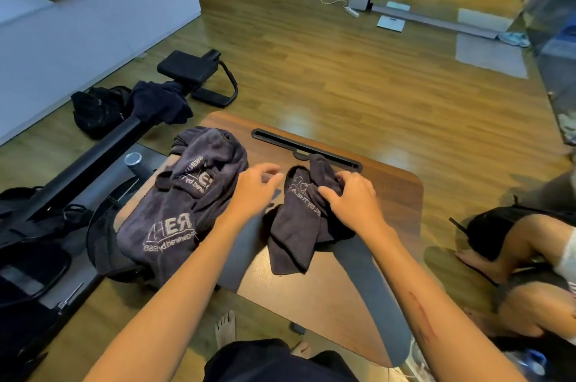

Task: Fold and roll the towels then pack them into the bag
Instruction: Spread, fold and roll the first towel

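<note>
Head view: two hands (254, 191) (353, 201), three towels (296, 219) (187, 201) (162, 104).

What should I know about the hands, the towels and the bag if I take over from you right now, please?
Right hand: grips the small dark towel, crumpled on the wooden table.
Left hand: open, fingers relaxed, hovering between the two towel heaps; blurred, so contact is unclear.
Bigger heap of lettered towels: unfolded, at the table's left edge.
Another dark towel: draped over the black exercise machine.
Black bag: on the floor behind it.
Done: no towel visibly folded or rolled.
Left: fold, roll and pack them.
</note>
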